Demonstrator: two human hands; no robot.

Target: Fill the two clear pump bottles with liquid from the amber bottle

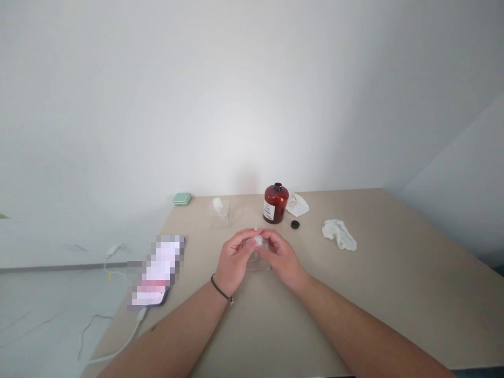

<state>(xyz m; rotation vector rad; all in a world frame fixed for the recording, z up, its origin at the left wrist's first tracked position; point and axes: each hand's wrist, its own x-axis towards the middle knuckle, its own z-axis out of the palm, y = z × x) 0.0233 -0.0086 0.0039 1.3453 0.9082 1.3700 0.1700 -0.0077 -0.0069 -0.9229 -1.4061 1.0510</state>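
Near the middle of the table, my left hand (235,261) and my right hand (284,259) meet with curled fingers. Between the thumbs and fingertips of both is a small white wad (258,240). Right below and partly behind the hands sits a clear plastic box (258,265), its upper part largely covered. A black band circles my left wrist. Beyond my hands stands a brown bottle (276,206) with a label and an uncapped neck. Its likely black cap (295,224) lies on the table beside it.
A crumpled white tissue (339,234) lies to the right, another stained tissue (298,205) behind the bottle. Back left are a clear box (221,211) with a white wad and a green case (181,199). A phone (159,270) with a white cable (124,350) lies left.
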